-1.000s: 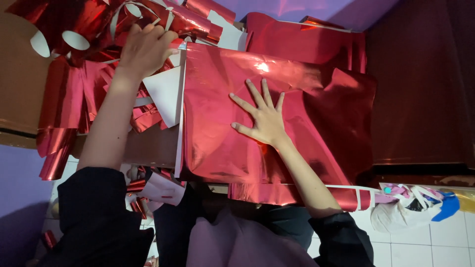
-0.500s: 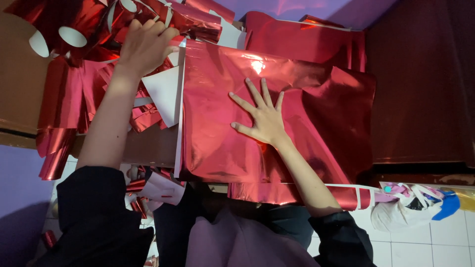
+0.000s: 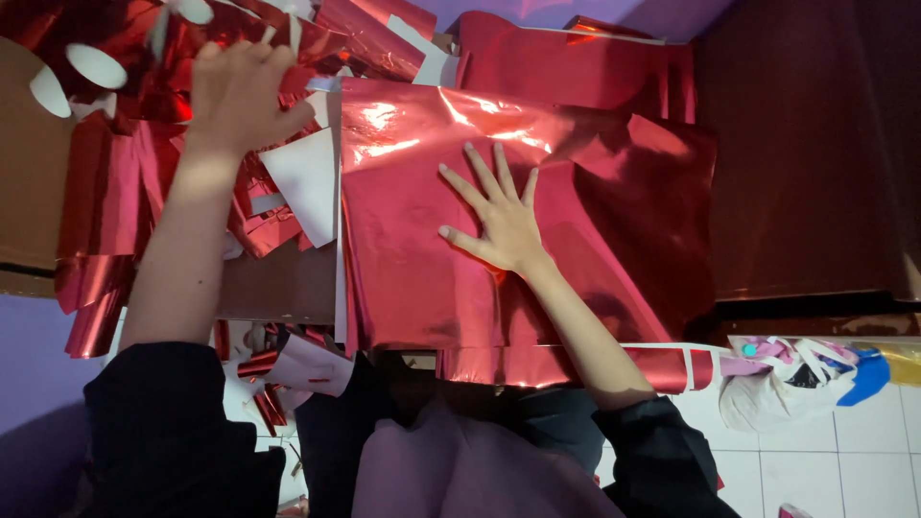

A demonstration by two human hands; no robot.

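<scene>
Right hand (image 3: 499, 225): fingers (image 3: 477, 165) spread wide, palm flat on the large red foil sheet (image 3: 422, 259) at frame centre. Left hand (image 3: 240, 91): fingers curled into the heap of red foil scraps (image 3: 106, 182) at upper left, grip unclear. White-backed offcut (image 3: 307, 182) lies between the hands.

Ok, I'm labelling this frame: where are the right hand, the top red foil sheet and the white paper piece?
right hand (image 3: 499, 225): head view, back of the hand, flat on the sheet.
red foil sheet (image 3: 403, 259): head view, its bare left half.
white paper piece (image 3: 309, 177): head view, its middle.
</scene>
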